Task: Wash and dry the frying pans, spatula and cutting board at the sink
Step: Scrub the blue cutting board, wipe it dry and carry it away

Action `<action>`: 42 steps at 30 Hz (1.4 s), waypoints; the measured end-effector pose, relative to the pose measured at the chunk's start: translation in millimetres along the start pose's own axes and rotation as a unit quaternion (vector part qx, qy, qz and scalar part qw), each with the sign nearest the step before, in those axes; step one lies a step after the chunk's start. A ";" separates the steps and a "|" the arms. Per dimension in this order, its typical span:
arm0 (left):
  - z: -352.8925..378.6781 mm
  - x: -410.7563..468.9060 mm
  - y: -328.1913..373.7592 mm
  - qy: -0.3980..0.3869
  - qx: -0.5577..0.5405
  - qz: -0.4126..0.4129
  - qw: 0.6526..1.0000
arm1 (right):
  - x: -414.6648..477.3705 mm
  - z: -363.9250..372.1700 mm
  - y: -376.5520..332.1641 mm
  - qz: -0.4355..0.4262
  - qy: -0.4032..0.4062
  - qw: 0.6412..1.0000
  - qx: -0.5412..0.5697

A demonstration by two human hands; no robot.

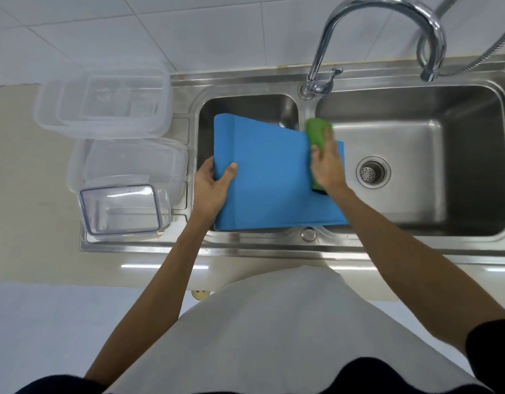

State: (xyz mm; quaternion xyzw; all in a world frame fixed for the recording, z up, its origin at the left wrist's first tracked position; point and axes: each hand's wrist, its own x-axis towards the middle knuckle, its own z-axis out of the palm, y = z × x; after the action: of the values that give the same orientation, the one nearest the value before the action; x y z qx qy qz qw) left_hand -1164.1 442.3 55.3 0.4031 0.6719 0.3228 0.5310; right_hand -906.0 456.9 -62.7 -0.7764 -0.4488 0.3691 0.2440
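Note:
A blue cutting board (271, 177) lies tilted across the divider of the steel double sink (416, 237), mostly over the small left basin. My left hand (214, 189) grips its left edge, thumb on top. My right hand (328, 163) presses a green sponge (318, 132) against the board's right part; the sponge's dark underside shows below my palm. No frying pan or spatula is in view.
A chrome gooseneck faucet (385, 12) arches over the large right basin, whose drain strainer (373, 172) is uncovered. No water is running. Clear plastic containers (103, 103) and another container (123, 211) stand stacked on the drainboard to the left. A metal hose (490, 49) hangs at the far right.

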 end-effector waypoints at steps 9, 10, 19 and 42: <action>8.2 6.0 5.4 0.005 0.049 0.039 0.998 | -34.6 13.7 -66.0 0.000 0.005 0.999 0.033; 10.0 6.5 7.6 0.014 0.069 0.050 0.996 | -44.8 19.8 -83.1 -0.047 -0.008 0.998 0.035; 17.5 8.1 31.8 0.046 0.014 0.048 0.998 | -34.4 16.6 -170.5 -0.268 -0.015 0.960 0.081; 15.5 37.2 52.2 -0.020 -0.229 -0.100 0.968 | -159.4 28.9 -103.8 -0.380 0.068 0.918 -0.088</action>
State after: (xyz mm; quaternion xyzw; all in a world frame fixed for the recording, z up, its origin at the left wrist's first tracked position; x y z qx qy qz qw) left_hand -1142.8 499.6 79.9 0.2080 0.6064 0.4053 0.6517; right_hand -1034.2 368.1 49.9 -0.5892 -0.7228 0.1538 0.3267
